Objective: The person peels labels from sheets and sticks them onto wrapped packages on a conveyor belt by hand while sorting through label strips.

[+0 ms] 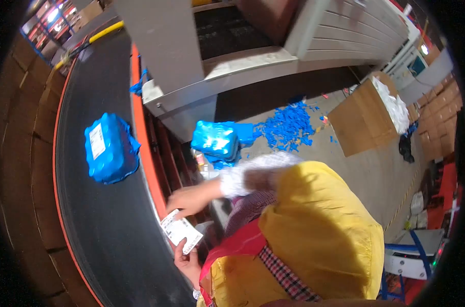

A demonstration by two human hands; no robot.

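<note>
A white printed label is held over the red edge of the conveyor belt. My left hand grips its lower end between thumb and fingers. At the label's upper end is my right hand, its fingers bent together on the label's edge and slightly blurred. Further up the belt lies a blue-wrapped package with a white label on its upper left side. Neither hand touches that package. More blue-wrapped packages are stacked beyond the belt's edge, past my right arm.
Blue scraps are scattered on the floor beyond the stack. An open cardboard box with white plastic inside stands at the right. A grey metal frame borders the belt's far right side. Stacked cartons line the left side.
</note>
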